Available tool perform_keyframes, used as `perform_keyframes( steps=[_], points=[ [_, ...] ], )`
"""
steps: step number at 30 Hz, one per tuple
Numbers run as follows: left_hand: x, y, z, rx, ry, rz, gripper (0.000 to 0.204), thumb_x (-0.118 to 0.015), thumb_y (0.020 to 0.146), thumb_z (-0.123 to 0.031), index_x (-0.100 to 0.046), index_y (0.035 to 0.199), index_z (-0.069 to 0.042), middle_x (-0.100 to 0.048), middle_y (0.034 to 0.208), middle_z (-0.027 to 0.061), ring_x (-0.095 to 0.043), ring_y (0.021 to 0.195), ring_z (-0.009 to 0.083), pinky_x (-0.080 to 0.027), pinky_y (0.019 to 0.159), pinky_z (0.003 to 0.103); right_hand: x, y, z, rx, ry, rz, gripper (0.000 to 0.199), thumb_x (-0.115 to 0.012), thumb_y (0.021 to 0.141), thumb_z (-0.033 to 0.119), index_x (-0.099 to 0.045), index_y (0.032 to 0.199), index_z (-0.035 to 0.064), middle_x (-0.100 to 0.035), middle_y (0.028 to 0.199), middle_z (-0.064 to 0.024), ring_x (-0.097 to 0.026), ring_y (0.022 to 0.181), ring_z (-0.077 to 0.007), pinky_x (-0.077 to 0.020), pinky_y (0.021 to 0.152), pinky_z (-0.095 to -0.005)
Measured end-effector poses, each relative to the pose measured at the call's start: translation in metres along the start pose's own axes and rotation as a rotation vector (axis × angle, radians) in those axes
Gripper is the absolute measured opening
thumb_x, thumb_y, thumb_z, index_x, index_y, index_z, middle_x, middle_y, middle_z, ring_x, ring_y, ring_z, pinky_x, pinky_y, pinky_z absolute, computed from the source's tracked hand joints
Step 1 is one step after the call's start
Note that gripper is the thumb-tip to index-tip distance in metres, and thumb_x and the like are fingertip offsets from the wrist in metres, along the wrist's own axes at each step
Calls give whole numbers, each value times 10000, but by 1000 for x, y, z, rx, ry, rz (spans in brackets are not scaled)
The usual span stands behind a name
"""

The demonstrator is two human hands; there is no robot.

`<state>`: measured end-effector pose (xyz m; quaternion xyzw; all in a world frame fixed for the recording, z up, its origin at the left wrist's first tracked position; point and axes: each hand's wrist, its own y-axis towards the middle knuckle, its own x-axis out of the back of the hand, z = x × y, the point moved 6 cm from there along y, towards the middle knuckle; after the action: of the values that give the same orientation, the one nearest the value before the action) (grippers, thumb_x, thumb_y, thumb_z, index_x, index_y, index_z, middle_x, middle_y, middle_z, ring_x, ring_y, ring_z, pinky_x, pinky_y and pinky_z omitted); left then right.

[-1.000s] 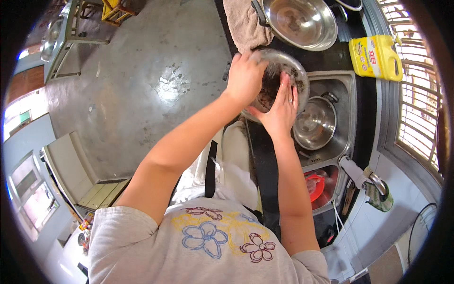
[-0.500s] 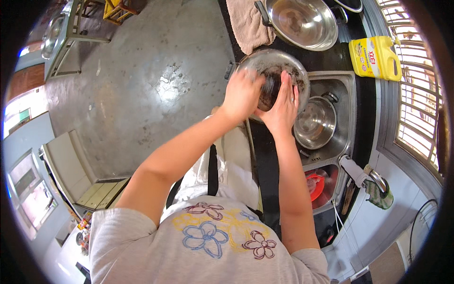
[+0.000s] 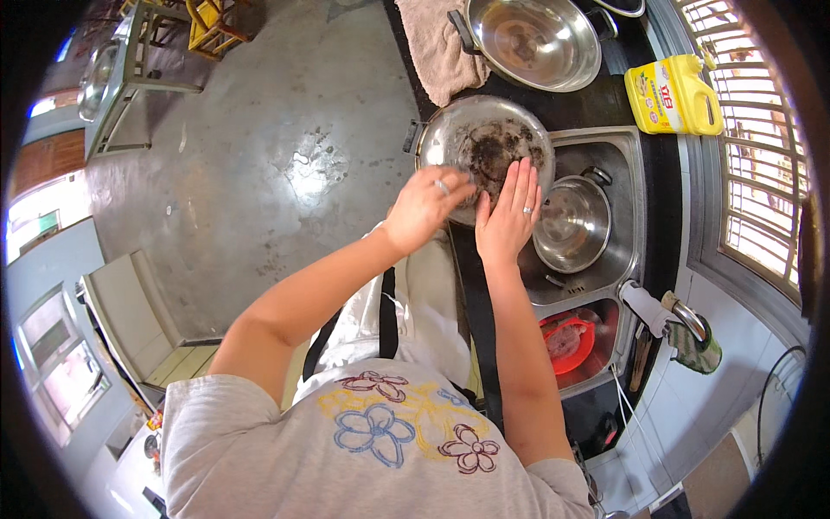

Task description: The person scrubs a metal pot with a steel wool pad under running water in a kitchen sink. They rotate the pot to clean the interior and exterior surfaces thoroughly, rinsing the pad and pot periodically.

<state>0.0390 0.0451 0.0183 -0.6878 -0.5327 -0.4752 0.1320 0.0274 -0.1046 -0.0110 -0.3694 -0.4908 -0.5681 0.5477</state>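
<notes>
An upturned steel pot [image 3: 445, 143] lies at the sink's edge on the counter, its base marked with black scorch stains. My right hand [image 3: 510, 214] rests flat on the near side of that base, fingers stretched out and thumb apart. On the pot's near left part is my left hand [image 3: 428, 206], its fingers bent together and slightly blurred. Whatever they press against the metal is hidden under the fingertips. A dark handle [image 3: 412, 137] sticks out at the pot's left side.
A second steel pot [image 3: 575, 227] sits in the sink [image 3: 637, 173]; a red basket [image 3: 586, 350] is in the smaller basin. Beyond are a wide steel pan [image 3: 566, 43], a beige towel [image 3: 437, 52] and a yellow jug [image 3: 670, 95]. The faucet [image 3: 689, 318] stands at the right.
My left hand has moved from the stained middle of the pot's base toward its near left edge. My right hand has shifted slightly nearer, so more of the stain shows.
</notes>
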Motion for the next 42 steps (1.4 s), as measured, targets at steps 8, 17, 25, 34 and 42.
perform_keyframes(
  steps=[8,17,25,34,42],
  points=[
    [-13,52,20,70,17,-51,294,-623,763,-7,-713,1026,-104,-667,1079,79,-606,1032,289,-482,889,424,0,-6,-2,18,-3,-27,704,-553,915,366,-389,1493,-2,-345,1584,-152,-312,1456,-323,-218,1203,-472],
    [-12,81,29,111,20,-105,288,-619,774,3,-695,1041,-74,-633,1000,97,-592,1002,324,-460,881,437,3,-2,-2,14,51,-63,697,-564,885,316,-401,1490,12,-365,1572,-140,-320,1451,-319,-232,1197,-470],
    [-8,72,27,164,-26,-97,303,-607,749,44,-698,1007,-86,-631,974,122,-592,942,362,-461,828,469,3,3,-1,21,134,-106,655,-545,844,197,-427,1450,-21,-391,1546,-153,-335,1442,-335,-234,1200,-476],
    [-21,101,22,171,15,-152,228,-630,744,-7,-708,939,-97,-619,943,115,-589,953,333,-475,833,453,3,-7,-2,69,165,-251,418,-537,929,221,-539,1248,-48,-482,1422,-212,-438,1365,-388,-319,1142,-540],
    [-28,112,29,216,9,-119,216,-602,763,18,-696,942,-60,-623,958,151,-597,919,372,-464,804,477,9,-5,-7,125,217,-311,313,-608,851,104,-548,1106,-67,-471,1284,-221,-453,1323,-428,-374,1096,-576]
  ],
)
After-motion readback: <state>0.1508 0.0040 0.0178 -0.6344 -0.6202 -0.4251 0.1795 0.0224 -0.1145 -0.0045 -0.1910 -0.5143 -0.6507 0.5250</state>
